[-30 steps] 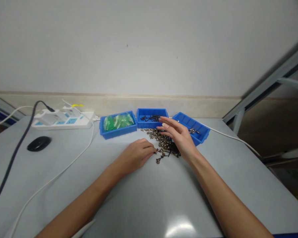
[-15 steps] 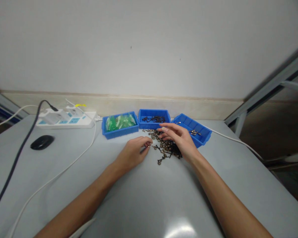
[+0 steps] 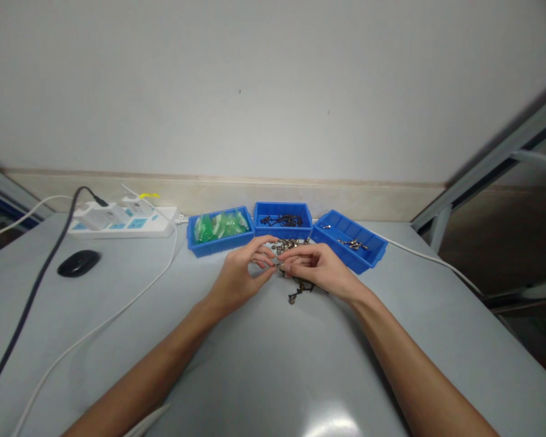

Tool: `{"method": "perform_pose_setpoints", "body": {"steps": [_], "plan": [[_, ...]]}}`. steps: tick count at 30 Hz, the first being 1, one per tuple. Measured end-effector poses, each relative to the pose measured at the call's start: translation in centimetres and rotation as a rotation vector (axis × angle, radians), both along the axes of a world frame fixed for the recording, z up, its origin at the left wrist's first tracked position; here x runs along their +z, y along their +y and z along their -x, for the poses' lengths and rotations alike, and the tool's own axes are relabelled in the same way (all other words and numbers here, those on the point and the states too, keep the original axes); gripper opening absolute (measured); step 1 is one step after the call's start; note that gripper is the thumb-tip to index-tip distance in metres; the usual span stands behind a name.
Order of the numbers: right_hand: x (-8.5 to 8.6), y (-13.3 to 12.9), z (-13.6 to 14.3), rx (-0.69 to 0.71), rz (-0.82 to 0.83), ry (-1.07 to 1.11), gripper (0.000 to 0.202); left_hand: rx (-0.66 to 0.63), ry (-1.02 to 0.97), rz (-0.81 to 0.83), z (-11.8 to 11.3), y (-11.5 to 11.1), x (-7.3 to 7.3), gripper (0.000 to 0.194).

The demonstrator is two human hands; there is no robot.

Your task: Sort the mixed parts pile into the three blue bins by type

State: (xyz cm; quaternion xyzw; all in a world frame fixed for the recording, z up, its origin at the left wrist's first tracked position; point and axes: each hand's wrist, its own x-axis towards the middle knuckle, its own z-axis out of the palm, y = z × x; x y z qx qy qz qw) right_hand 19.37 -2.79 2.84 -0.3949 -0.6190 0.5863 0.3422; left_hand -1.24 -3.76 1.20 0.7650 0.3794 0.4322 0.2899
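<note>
In the head view, my right hand (image 3: 321, 270) is closed in a pinch, thumb against fingers, on a small metal piece (image 3: 279, 266) too tiny to make out well. Facing it, my left hand (image 3: 241, 273) has its thumb and index finger spread apart. Its thumb tip comes close to the pinched piece; whether they touch I cannot tell. Both hands are over the near-left side of a pile of small dark and brassy screw-like metal parts (image 3: 293, 244). My right hand covers much of that pile.
Behind the hands stand three blue bins: a left bin (image 3: 218, 246) with green plastic bags, a middle bin (image 3: 284, 232) with dark screws, and a tilted right bin (image 3: 364, 261) with shiny screws. Leftward lie a black mouse (image 3: 79, 263), a power strip (image 3: 157, 227) and loose cables.
My right hand has come down and left from above the pile to meet my left hand, closing into a pinch. My left hand's thumb and index finger have spread apart.
</note>
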Motion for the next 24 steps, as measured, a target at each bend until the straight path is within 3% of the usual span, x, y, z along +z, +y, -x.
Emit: {"method": "perform_pose_setpoints", "body": {"steps": [11,14,17,21,24], "plan": [[0.1,-0.1,0.0,0.024,0.098,0.039,0.026,-0.017,-0.015,-0.011,0.0,-0.1,0.0,0.045],[0.2,0.0,0.1,-0.051,0.086,0.044,0.027,0.000,0.040,-0.061,0.2,0.0,-0.2,0.033],[0.3,0.4,0.2,-0.314,0.040,0.148,0.028,-0.041,0.194,-0.138,0.4,0.2,-0.7,0.019],[0.4,1.1,-0.4,-0.874,-0.093,0.346,0.027,-0.154,0.412,-0.216,0.3,0.2,-1.3,0.020],[0.4,1.3,-0.9,-1.038,-0.144,0.358,0.039,-0.157,0.497,-0.239,0.0,0.2,-1.5,0.020]]}}
